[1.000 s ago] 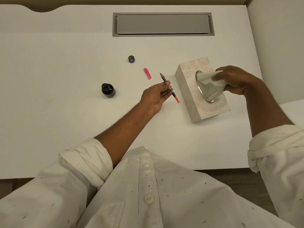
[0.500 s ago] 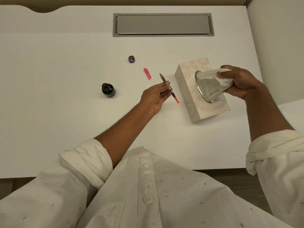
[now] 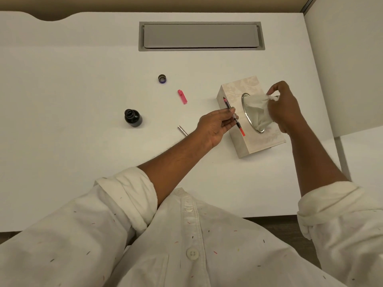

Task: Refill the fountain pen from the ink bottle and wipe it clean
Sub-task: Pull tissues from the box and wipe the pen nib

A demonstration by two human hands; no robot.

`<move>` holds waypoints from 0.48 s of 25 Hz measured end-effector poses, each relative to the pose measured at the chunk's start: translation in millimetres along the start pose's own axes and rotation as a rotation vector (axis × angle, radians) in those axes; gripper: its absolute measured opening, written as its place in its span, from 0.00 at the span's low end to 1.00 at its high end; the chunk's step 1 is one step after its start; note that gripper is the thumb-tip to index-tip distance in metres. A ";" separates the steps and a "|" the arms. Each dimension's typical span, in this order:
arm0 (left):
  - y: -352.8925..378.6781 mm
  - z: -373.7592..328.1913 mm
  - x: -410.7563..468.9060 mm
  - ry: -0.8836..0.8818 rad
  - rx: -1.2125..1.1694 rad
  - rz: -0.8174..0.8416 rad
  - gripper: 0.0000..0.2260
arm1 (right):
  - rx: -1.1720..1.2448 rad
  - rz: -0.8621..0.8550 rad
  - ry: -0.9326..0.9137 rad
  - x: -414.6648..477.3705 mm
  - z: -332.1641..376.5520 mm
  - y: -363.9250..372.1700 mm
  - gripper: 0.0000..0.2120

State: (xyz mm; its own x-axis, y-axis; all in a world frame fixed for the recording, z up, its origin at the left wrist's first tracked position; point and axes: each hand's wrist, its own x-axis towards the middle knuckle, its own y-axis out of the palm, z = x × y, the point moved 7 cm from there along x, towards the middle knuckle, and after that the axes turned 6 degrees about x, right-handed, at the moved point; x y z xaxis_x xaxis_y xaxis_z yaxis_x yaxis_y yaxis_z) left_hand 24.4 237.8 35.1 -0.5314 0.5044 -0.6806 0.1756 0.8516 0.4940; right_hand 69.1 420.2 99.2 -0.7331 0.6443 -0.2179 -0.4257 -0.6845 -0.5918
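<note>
My left hand (image 3: 216, 125) pinches the fountain pen (image 3: 233, 117), a thin dark stem with a red-orange rear end, held over the left edge of the tissue box (image 3: 236, 141). A white tissue (image 3: 256, 109) is stretched up out of the box's metal-ringed opening, and my right hand (image 3: 285, 107) grips its top. The open dark ink bottle (image 3: 133, 118) stands upright on the white desk (image 3: 72, 100), left of my left hand. Its cap (image 3: 162, 78) lies farther back. A pink pen cap (image 3: 182, 96) and a silver pen barrel (image 3: 182, 130) lie on the desk.
A grey cable hatch (image 3: 201, 36) is set into the desk at the back. A white partition wall (image 3: 348, 65) stands right of the tissue box. My white shirt and rolled sleeves fill the bottom of the view.
My left hand moved right with the pen, over the box's edge, uncovering the silver barrel on the desk. My right hand shifted its grip and drew the tissue further out.
</note>
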 end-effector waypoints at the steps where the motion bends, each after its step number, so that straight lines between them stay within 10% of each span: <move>1: 5.3 2.0 1.7 0.000 0.002 0.003 0.01 | -0.069 -0.008 -0.058 -2.0 2.0 0.4 0.12; 12: 22.2 24.9 17.9 -0.066 0.001 -0.055 0.01 | -0.174 0.006 -0.090 0.9 9.6 1.6 0.21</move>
State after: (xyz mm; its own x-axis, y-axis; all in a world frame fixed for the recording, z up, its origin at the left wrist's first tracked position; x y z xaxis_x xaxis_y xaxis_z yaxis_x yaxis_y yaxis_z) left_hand 39.4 269.3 20.5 -0.4846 0.4655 -0.7406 0.1483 0.8781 0.4549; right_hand 62.6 416.4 105.6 -0.7830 0.6021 -0.1565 -0.3287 -0.6140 -0.7176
